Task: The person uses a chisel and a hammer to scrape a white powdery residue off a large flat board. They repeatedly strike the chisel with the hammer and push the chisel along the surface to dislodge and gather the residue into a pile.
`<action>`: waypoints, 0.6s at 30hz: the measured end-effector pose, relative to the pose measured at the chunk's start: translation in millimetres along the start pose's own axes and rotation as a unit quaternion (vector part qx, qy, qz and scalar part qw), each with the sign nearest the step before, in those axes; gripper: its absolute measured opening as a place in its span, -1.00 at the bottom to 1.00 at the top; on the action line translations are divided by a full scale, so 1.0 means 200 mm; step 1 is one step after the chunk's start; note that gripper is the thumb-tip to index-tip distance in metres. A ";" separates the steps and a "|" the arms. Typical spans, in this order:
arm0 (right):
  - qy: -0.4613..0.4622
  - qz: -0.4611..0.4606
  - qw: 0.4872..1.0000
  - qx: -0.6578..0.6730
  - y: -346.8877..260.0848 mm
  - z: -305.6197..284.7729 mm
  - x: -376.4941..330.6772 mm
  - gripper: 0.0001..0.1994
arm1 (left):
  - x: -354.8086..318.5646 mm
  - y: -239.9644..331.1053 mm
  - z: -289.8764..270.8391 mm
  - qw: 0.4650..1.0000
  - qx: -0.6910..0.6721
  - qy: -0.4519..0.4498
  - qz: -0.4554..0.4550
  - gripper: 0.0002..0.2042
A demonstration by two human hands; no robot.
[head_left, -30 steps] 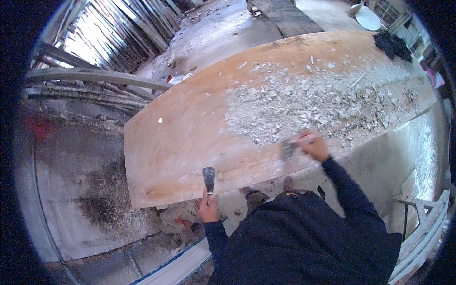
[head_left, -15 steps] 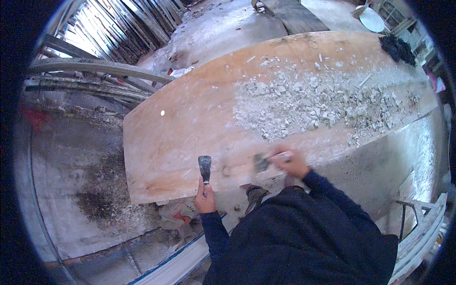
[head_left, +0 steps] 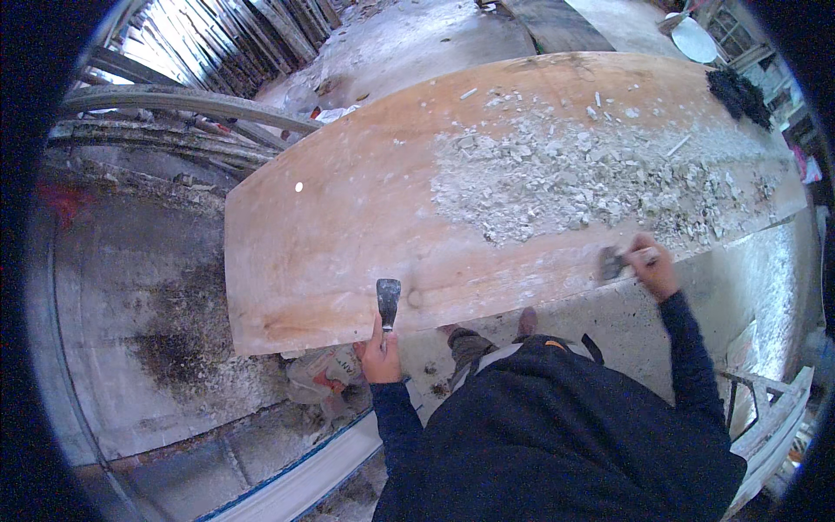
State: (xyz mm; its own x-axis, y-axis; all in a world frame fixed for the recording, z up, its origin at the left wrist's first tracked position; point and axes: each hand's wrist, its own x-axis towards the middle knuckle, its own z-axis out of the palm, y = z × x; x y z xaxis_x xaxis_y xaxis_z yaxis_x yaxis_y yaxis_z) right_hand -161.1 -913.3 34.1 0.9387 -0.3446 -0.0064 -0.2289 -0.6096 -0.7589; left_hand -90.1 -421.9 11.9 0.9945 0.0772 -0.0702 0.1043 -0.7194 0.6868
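My left hand (head_left: 381,355) is closed round the handle of a putty knife (head_left: 389,300), its dark blade pointing up over the near edge of a wooden board (head_left: 330,252). Farther right, my right hand (head_left: 654,268) grips a brush (head_left: 612,263), somewhat blurred, whose dark end is at the board's near edge. A broad heap of whitish flakes and crumbs (head_left: 557,178) covers the board's middle and right, just beyond the brush. The board's left part shows a thin pale dusting.
A dark bristly clump (head_left: 739,94) sits at the board's far right corner. Curved beams (head_left: 183,106) lie to the left. Below the near edge is a crumpled printed bag (head_left: 322,376). A pale ladder-like frame (head_left: 774,409) stands at lower right.
My right hand has swept the brush to the right along the near edge. My left hand with the putty knife has shifted slightly right. The view has tilted a little.
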 end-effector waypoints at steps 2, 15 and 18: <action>0.082 0.002 0.985 -0.149 0.04 -0.25 0.03 -0.87 | -0.03 -0.02 0.01 1.000 -0.012 -0.007 0.002 -0.55; -0.064 -0.071 0.985 0.144 -0.17 0.33 -0.11 -0.85 | -0.08 0.11 0.18 0.998 0.003 0.014 0.058 -0.61; -0.048 0.001 0.993 0.111 0.02 0.00 -0.07 -0.88 | -0.11 0.04 0.17 0.997 -0.006 0.034 0.066 -0.61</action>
State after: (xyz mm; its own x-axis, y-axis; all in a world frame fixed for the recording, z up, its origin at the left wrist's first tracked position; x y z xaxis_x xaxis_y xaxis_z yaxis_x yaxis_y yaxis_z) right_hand -174.0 -910.2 31.1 0.9611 -0.2691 -0.0626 -0.1787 -0.4323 -0.8838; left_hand -111.7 -453.3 -5.1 0.9971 0.0294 0.0705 -0.0280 -0.7183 0.6952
